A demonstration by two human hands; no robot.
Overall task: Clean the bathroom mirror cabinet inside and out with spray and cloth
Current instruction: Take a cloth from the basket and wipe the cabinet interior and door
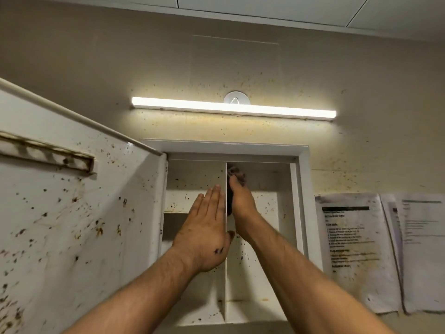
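1. Beige wall [96,68], flecked all over with brown spots, fills the view. A lit light bar [233,108] is mounted on it at 12 o'clock from the cabinet, with a small round white hook [235,98] just above the bar.
2. The mirror cabinet [301,189] sits at centre with its door [72,225] swung wide open toward 9 o'clock. The door's white inner face is heavily spotted and carries a narrow rail [48,155] near its top.
3. Inside, an upright white divider [225,285] splits the cabinet into left and right compartments. A low shelf [255,300] crosses the right one toward 6 o'clock.
4. The left hand [204,232] lies flat on the divider's left face. Its fingers are straight, held together and pointing to 12 o'clock, and the thumb tip shows just past the divider's front edge.
5. The right hand [242,203] is in the right compartment, fingers stretched upward, pressing a dark cloth [237,173] against the divider's right face.
6. The cloth is bunched at the fingertips near the compartment's top and also shows between palm and divider.
7. Stained printed papers [356,249] hang on the wall at 3 o'clock, just beside the cabinet frame.
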